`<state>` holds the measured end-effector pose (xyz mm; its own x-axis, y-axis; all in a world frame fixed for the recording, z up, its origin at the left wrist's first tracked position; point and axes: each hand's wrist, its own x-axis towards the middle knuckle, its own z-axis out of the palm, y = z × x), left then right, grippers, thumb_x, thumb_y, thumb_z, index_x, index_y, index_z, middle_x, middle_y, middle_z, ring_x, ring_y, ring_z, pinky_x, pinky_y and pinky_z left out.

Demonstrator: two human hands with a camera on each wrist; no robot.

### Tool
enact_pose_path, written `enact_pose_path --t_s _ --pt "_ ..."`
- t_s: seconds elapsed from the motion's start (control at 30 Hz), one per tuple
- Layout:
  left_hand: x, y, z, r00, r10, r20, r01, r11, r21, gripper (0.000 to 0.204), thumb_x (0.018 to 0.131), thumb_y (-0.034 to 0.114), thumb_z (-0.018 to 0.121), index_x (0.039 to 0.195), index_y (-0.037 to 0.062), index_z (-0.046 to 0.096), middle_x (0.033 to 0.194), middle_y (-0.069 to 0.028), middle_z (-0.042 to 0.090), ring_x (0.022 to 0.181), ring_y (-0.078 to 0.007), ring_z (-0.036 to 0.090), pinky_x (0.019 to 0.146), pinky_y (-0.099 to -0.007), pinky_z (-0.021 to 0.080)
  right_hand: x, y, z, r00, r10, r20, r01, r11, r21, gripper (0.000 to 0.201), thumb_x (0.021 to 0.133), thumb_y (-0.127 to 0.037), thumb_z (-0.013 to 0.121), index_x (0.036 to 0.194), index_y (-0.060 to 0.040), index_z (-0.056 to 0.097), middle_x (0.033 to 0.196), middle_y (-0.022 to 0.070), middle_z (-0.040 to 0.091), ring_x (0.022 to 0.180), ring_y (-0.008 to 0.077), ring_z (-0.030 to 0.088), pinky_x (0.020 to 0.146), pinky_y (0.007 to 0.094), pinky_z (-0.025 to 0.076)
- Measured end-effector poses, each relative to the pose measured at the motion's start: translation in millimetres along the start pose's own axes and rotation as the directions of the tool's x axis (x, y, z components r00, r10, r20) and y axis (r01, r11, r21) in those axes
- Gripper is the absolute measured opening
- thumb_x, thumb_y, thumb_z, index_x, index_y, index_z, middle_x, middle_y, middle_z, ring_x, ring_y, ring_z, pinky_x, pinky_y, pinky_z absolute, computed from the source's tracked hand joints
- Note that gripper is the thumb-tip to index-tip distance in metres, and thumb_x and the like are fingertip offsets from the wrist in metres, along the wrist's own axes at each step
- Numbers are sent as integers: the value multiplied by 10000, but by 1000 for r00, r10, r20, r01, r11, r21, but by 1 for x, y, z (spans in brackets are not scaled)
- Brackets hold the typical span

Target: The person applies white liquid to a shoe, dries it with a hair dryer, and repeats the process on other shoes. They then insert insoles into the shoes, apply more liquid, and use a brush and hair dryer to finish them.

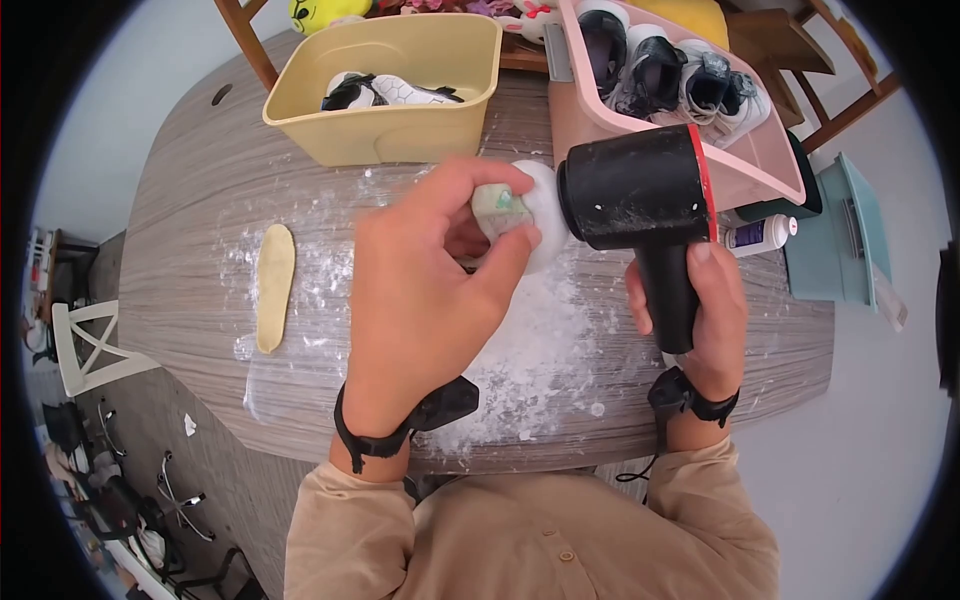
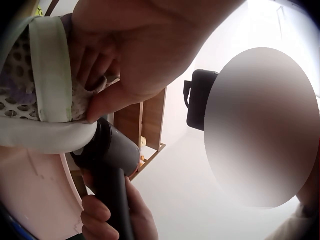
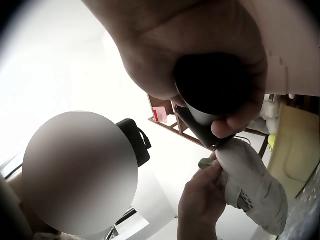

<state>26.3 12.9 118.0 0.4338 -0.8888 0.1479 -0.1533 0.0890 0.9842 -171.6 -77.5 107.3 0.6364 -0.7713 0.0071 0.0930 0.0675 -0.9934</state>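
Note:
My left hand [image 1: 425, 270] grips a white shoe [image 1: 545, 215] by its opening, thumb and fingers on the pale green part. In the left wrist view, the shoe [image 2: 52, 75] shows a perforated upper, a pale green strap and a thick white sole. My right hand [image 1: 718, 310] is wrapped round the handle of a black hair dryer [image 1: 640, 190] with a red rim at the back. Its nozzle faces the shoe from close by, right at the white side. In the right wrist view, the shoe [image 3: 255, 185] hangs beyond the dryer, with dark smudges along it.
White powder [image 1: 540, 370] is scattered over the wooden table [image 1: 180, 230]. A yellowish insole [image 1: 275, 288] lies at the left. Behind stand a yellow bin [image 1: 400, 130] with shoes and a pink bin [image 1: 740, 165] with several shoes. A white bottle [image 1: 758, 235] and a blue box [image 1: 830, 250] are at the right.

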Motion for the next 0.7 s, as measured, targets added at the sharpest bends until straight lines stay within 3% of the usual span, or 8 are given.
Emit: enact_pose_path --t_s 0.23,0.33,0.5,0.6,0.7 --pt "4 -5 0 993 44 111 -60 987 151 251 768 -60 657 1007 -11 599 979 -54 641 769 -80 610 670 -206 491 5 4 0 1000 15 -23 -14 1000 25 441 982 -382 396 943 31 546 698 113 582 513 138 535 481 248 429" --pt "5 -9 -2 987 115 110 -129 983 128 245 772 -60 654 1006 -10 599 978 -56 642 769 -78 609 669 -206 491 5 3 0 999 27 -22 -26 999 33 448 982 -390 397 938 31 545 694 114 582 507 140 532 478 247 427" --pt "4 -5 -3 996 37 76 -42 997 67 260 772 -58 659 1018 0 598 972 -41 644 761 -69 602 659 -195 483 3 1 -3 999 39 -6 -39 999 37 422 980 -368 409 928 29 542 692 116 582 505 145 534 477 249 429" --pt "4 -4 -1 998 22 60 -26 998 56 260 775 -56 661 1019 6 599 961 -33 643 738 -53 589 643 -187 472 3 2 -1 997 44 -61 -44 999 -12 464 984 -360 348 998 66 531 682 148 572 462 150 488 445 247 396" --pt "4 -6 1 998 24 66 -28 998 58 257 779 -52 663 1021 7 598 949 -33 644 720 -45 580 634 -183 465 5 1 -6 998 65 -8 -65 997 39 383 984 -325 400 925 28 538 701 116 588 506 150 542 477 255 437"
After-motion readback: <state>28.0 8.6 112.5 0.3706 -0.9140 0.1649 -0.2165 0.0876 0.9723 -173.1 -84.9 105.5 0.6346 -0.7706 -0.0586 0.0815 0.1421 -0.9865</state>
